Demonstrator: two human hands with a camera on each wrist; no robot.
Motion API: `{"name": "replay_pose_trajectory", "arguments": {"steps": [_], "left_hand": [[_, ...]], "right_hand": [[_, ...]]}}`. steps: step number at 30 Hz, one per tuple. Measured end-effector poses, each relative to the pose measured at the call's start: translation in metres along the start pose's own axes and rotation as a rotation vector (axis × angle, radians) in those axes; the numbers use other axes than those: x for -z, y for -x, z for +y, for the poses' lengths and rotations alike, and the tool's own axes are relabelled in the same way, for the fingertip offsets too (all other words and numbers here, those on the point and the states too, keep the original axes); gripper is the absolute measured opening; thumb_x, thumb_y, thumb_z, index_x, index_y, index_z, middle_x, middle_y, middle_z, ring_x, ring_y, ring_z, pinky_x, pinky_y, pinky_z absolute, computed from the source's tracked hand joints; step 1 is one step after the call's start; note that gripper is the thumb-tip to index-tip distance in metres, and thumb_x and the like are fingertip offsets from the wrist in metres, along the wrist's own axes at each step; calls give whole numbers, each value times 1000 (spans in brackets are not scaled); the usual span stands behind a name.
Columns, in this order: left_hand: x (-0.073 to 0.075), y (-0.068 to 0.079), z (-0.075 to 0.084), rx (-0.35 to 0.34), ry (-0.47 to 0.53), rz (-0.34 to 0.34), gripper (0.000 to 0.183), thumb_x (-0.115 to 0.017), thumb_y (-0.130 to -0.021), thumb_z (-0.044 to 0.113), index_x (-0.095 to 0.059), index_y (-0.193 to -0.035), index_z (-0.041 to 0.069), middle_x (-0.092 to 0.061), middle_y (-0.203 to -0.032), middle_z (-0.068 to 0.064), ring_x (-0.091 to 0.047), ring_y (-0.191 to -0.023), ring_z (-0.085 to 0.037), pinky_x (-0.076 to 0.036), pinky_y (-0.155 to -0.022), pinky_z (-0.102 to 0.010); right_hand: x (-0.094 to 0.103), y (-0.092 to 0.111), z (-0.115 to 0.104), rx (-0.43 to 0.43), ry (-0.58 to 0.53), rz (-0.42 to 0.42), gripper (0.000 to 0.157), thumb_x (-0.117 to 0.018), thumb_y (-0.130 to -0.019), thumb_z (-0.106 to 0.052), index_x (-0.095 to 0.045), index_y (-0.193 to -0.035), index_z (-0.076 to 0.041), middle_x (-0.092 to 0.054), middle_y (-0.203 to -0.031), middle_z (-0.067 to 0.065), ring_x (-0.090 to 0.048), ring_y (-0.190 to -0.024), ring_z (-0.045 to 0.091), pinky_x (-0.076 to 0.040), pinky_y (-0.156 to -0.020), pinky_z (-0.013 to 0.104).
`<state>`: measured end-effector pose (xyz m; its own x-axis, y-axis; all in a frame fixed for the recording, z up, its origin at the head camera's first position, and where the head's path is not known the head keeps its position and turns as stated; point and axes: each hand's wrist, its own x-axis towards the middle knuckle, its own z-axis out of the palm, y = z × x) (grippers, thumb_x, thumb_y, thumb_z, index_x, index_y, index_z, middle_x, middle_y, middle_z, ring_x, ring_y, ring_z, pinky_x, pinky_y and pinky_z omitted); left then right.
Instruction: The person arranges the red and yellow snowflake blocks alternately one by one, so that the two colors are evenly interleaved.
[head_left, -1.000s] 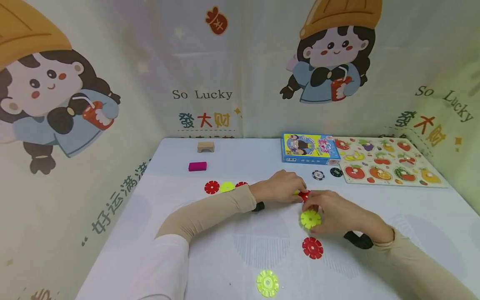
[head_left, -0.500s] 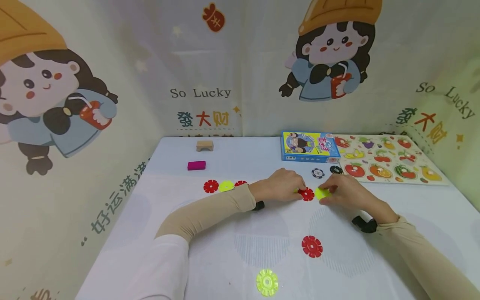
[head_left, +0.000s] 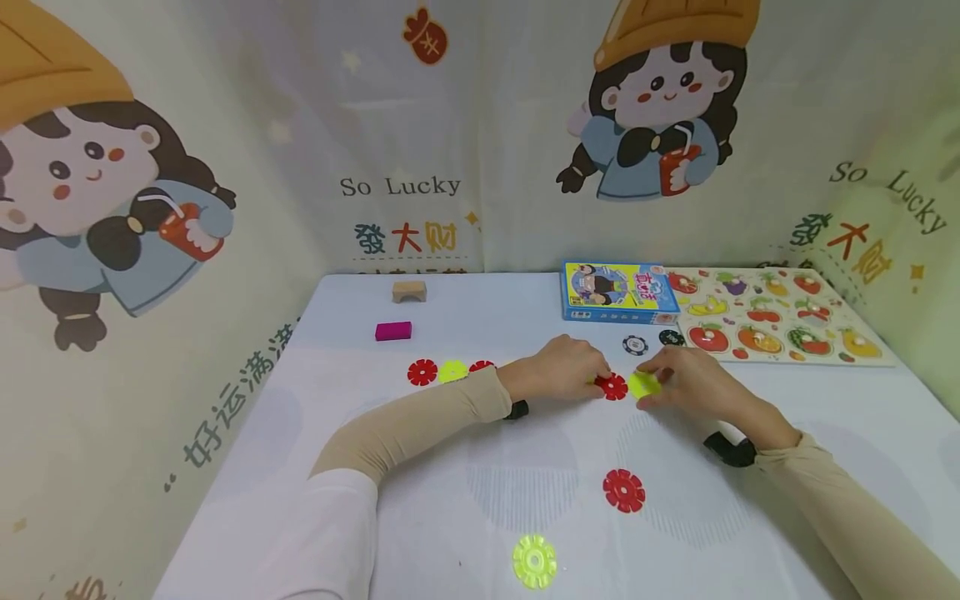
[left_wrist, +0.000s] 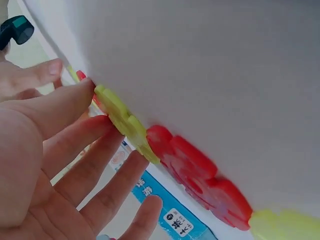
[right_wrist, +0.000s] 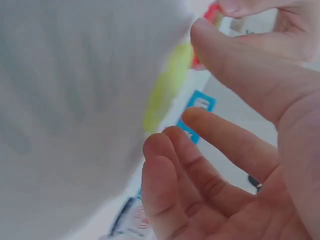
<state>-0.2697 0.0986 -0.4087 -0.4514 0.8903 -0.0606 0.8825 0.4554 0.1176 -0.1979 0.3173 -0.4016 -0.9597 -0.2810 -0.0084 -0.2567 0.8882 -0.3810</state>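
In the head view, a row of red and yellow notched plastic snowflake discs runs across the table, partly behind the left arm. My left hand [head_left: 564, 368] is at its right part, where the left wrist view shows thumb and fingers pinching a yellow snowflake disc [left_wrist: 127, 122]. A red snowflake disc [left_wrist: 192, 175] adjoins it on the near side of that view. Beyond the left fingertips lies another red snowflake disc [head_left: 614, 386]. Just right of that, my right hand [head_left: 690, 383] pinches a yellow snowflake disc [head_left: 643, 384] by its edges, thumb opposite fingers.
A loose red disc [head_left: 623, 491] and a loose yellow disc [head_left: 535, 562] lie nearer the front. Behind the hands are two poker chips [head_left: 635, 345], a blue card box [head_left: 619, 292] and a fruit puzzle board [head_left: 780, 321]. A magenta block [head_left: 393, 331] and a wooden arch block [head_left: 409, 292] stand back left.
My right hand has carried its yellow disc away from me and rightward, to beside the red disc at the row's right end. My left hand has stayed nearly in place.
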Motion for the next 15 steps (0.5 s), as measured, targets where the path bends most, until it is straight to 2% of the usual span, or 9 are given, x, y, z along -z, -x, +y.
{"name": "replay_pose_trajectory", "arguments": {"steps": [3,7,9,11,15], "left_hand": [[0,-2,-2,17,60,-38,40,-65,-87,42,-64,-124,26,-66,-120,11,-58,-101,-4,-47,-84,-21],[5,-10,-5,34,144,-69,46,-66,-85,45,-60,-128,30,-61,-127,14,-52,-117,-5,-43,-99,-26],[7,-16,-4,24,155,-81,48,-65,-84,47,-58,-129,31,-59,-130,15,-49,-123,-4,-40,-104,-27],[9,-23,-2,6,159,-100,50,-65,-84,48,-57,-131,32,-57,-131,16,-47,-124,-4,-39,-105,-26],[11,-33,7,-26,164,-126,52,-66,-84,48,-55,-132,32,-56,-132,16,-46,-123,-2,-38,-104,-23]], "right_hand": [[1,13,-13,56,-32,-57,51,-83,-66,-43,-72,-108,-16,-67,-97,0,-59,-86,14,-48,-61,20],[-7,40,-41,207,-59,-260,49,-79,-67,-52,-69,-109,-29,-61,-97,-10,-54,-85,6,-47,-63,20],[-13,53,-53,259,-47,-337,50,-76,-67,-57,-67,-111,-34,-58,-100,-14,-52,-88,4,-49,-68,20],[-19,61,-61,279,-34,-367,49,-75,-68,-58,-66,-111,-36,-55,-102,-16,-51,-91,2,-50,-73,20],[-26,65,-64,293,-8,-336,44,-76,-70,-55,-66,-108,-35,-53,-101,-18,-50,-91,1,-51,-77,20]]}}
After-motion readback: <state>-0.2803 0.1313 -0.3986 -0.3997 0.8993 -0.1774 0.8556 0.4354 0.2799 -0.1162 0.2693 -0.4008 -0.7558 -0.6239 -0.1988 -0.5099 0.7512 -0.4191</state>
